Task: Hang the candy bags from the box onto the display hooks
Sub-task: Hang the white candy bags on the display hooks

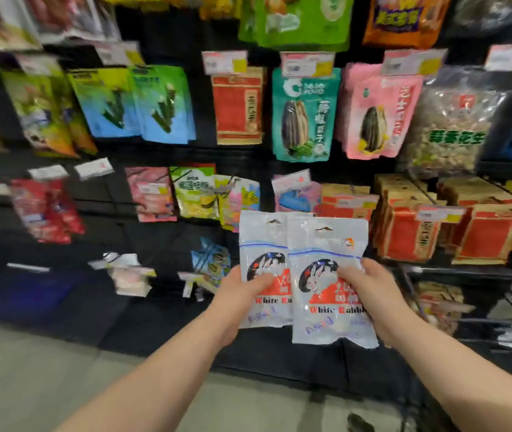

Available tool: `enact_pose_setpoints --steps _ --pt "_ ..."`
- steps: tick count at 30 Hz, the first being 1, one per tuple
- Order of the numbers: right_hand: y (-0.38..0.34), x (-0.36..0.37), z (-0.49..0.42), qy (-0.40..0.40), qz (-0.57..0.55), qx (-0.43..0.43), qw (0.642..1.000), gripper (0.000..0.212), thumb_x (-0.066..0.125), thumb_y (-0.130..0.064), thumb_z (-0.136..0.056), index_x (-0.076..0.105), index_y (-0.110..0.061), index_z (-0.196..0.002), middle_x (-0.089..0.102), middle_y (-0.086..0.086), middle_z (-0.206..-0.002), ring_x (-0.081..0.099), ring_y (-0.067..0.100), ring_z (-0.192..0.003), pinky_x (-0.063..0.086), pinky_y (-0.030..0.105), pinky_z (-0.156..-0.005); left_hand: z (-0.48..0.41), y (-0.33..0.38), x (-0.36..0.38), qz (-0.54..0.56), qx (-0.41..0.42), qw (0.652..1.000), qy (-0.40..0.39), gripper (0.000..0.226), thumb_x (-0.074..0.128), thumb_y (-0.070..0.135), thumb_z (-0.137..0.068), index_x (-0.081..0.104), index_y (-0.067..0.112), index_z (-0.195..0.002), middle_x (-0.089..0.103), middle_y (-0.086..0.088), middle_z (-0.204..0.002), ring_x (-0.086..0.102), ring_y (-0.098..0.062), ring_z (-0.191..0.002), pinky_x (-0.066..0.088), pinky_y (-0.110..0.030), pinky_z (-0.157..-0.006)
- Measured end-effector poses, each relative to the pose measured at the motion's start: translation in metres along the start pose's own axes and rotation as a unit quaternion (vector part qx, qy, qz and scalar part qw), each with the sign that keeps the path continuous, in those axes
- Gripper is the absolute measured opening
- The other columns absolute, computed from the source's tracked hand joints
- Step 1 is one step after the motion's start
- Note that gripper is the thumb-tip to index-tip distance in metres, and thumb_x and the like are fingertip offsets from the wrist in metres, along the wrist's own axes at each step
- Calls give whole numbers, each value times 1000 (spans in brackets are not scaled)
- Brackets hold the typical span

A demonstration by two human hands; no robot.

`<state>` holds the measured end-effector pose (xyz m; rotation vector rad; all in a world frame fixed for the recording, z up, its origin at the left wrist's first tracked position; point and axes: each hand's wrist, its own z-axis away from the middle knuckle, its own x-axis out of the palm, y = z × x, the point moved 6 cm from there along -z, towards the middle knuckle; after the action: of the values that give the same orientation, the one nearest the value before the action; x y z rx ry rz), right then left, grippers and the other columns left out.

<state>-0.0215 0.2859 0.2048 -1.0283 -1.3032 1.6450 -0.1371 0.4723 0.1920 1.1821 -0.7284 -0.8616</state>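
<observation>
I hold two white candy bags printed with a rabbit and red lettering, upright in front of the black display wall. My left hand (242,294) grips the left candy bag (260,238) by its lower left side, thumb across the front. My right hand (370,294) grips the right candy bag (326,244), which overlaps the left one and sits slightly lower. Each bag has a hang hole near its top edge. The box is not in view. The hooks behind the bags are hidden or blurred.
Hanging snack bags fill the wall: a teal seed bag (306,113), a pink seed bag (379,110), a red bag (237,104) and blue-green bags (161,104). Stacked red-and-tan packs (410,226) sit at right. Grey floor (30,369) lies lower left.
</observation>
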Motion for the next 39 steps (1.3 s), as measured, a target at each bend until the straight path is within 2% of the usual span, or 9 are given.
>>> enact_pose_setpoints --steps 6,10,15,20,23,26,29,34,39 --pt "-15 191 35 -108 8 -26 994 20 60 -19 -88 62 -13 -107 74 11 -91 72 28 -80 58 45 -79 50 -2 -191 19 22 992 119 25 68 16 -88 63 15 -112 77 -3 -90 74 -21 -82 59 -38 -73" --pt "-27 298 64 -174 9 -32 984 15 58 -18 -90 62 -14 -104 73 12 -91 72 28 -81 58 46 -81 83 -7 -294 30 22 980 195 28 69 17 -87 63 16 -114 76 -8 -95 74 -25 -84 59 -38 -69" --pt "-45 395 82 -233 35 -54 970 13 56 -23 -92 59 -18 -103 73 11 -91 72 28 -81 57 49 -82 105 -7 -381 39 25 964 261 26 71 25 -82 68 17 -106 77 -7 -94 74 -28 -86 57 -53 -84" --pt "-58 471 71 -276 42 -64 958 6 55 -25 -94 57 -22 -98 73 9 -93 72 26 -81 59 41 -76 99 -11 -443 52 36 951 303 19 71 22 -82 68 17 -99 77 -9 -90 74 -30 -84 57 -53 -84" --pt "-63 517 55 -292 40 -63 953 10 53 -27 -95 58 -21 -101 73 7 -92 72 23 -81 59 37 -75 84 -12 -482 57 37 943 326 7 65 12 -89 67 14 -95 77 -10 -84 73 -28 -74 58 -47 -76" --pt "-67 557 33 -296 33 -60 953 13 52 -31 -95 57 -19 -95 72 8 -93 71 24 -83 58 40 -79 65 -9 -520 57 37 936 346 18 70 15 -83 67 11 -100 76 -13 -89 73 -27 -73 59 -42 -70" --pt "-76 596 -2 -290 28 -54 955 17 53 -34 -95 57 -18 -92 72 9 -94 71 26 -85 57 47 -83 34 -5 -559 52 27 931 361 16 65 9 -89 66 7 -104 76 -14 -88 73 -27 -71 58 -35 -61" --pt "-90 645 -65 -272 29 -51 961 23 52 -37 -95 57 -15 -99 71 8 -95 71 21 -83 59 40 -79 -18 4 -603 52 12 931 361 15 62 12 -92 65 7 -105 77 -11 -84 73 -24 -68 56 -31 -53" --pt "-86 683 -115 -242 44 -23 969 29 49 -40 -96 57 -15 -107 71 7 -97 71 21 -84 58 41 -81 -54 5 -639 68 -8 931 358 16 65 16 -90 65 10 -105 77 -10 -87 74 -29 -76 60 -43 -70"
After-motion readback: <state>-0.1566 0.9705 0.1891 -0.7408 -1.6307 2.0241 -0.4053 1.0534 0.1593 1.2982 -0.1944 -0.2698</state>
